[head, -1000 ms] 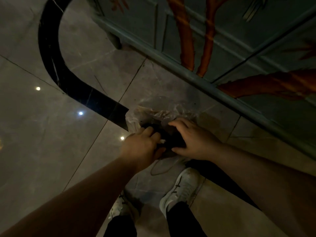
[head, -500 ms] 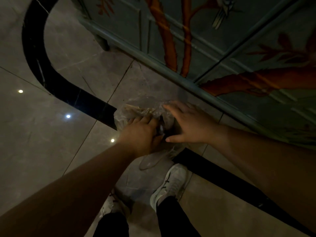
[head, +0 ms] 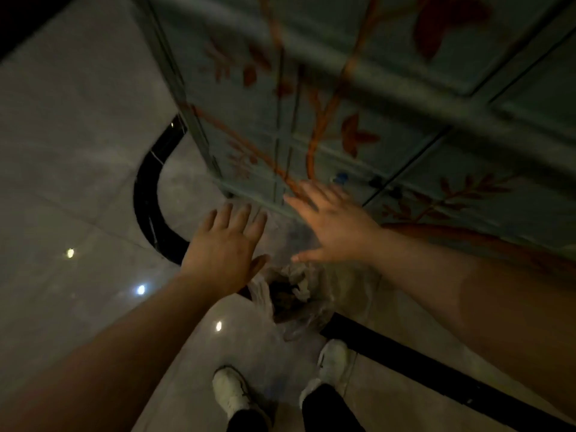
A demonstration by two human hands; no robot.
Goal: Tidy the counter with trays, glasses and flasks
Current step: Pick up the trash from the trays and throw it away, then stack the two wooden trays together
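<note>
A clear plastic bag [head: 296, 300] with dark and crumpled rubbish inside sits on the tiled floor, just in front of my feet. My left hand [head: 226, 251] hovers above and to the left of it, palm down, fingers spread, holding nothing. My right hand [head: 330, 226] is raised above the bag on the right, fingers apart and empty, close to the cabinet front. No trays, glasses or flasks are in view. The scene is dim and slightly blurred.
A pale blue-green cabinet [head: 358, 120] painted with orange branches fills the upper right. A black curved inlay [head: 146, 194] runs across the glossy grey floor. My white shoes [head: 232, 391] stand below the bag.
Both hands have let go of the bag and lifted away from it with fingers spread. The camera has risen, so the bag now lies below the hands.
</note>
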